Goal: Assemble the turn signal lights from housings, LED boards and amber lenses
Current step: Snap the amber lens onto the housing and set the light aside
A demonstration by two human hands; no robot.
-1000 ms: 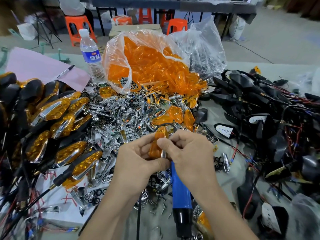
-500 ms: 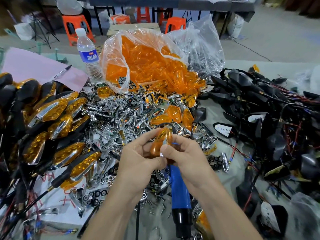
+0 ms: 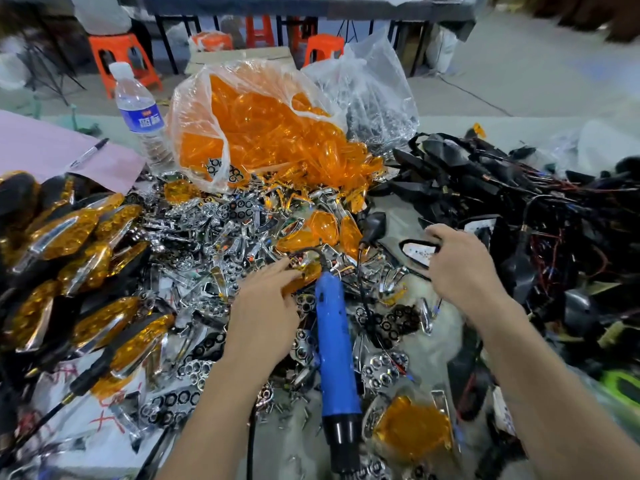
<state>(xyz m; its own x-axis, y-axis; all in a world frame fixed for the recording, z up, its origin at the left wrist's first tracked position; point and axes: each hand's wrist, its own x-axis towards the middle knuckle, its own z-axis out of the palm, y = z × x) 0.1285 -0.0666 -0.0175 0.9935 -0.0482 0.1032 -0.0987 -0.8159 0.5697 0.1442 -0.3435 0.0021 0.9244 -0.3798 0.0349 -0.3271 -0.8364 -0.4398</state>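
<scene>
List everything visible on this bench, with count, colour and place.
water bottle: one, clear with blue label, back left.
pink sheet: one, pink, back left.
marker pen: one, black, on the sheet.
bag of amber lenses: one, clear bag, orange contents, back centre.
bag of chrome parts: one, clear, right of it.
assembled turn signals: many, amber and black, left.
chrome reflectors: many, silver, centre.
black housings: many, red-wired, right.
electric screwdriver: one, blue, front centre.
stools: several, orange, background.
left hand: one, touching an amber lens.
right hand: one, gripping a black housing.
</scene>
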